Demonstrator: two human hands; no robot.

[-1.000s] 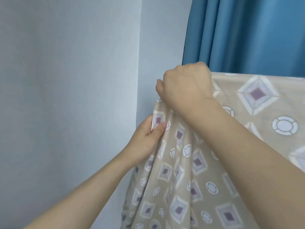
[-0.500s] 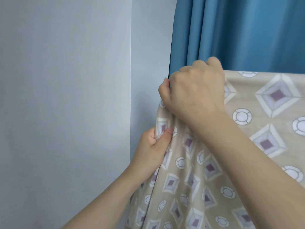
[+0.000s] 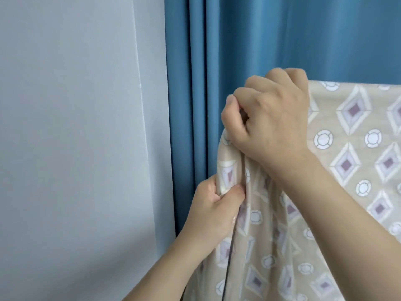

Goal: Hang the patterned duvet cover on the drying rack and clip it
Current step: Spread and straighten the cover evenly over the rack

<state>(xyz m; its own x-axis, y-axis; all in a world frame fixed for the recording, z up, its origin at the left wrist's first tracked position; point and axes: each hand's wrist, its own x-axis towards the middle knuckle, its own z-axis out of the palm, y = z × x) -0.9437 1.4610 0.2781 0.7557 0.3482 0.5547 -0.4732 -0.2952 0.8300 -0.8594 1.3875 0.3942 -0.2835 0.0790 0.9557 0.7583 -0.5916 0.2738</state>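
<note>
— Left to right?
— Pale grey wall (image 3: 71,148), blue pleated curtain (image 3: 217,61), then left hand (image 3: 213,210) pinching a gathered fold of the beige duvet cover with diamond and ring print (image 3: 355,161).
— And beyond?
— Right hand (image 3: 270,118) fisted at the cover's top corner, possibly closing on a clip; none visible.
— Progress?
— Seemingly draped over a hidden rail; clipping apparently unfinished.

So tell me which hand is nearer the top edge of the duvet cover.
Right. The right hand grips the duvet cover at its top edge; the left hand pinches the bunched side lower down.
</note>
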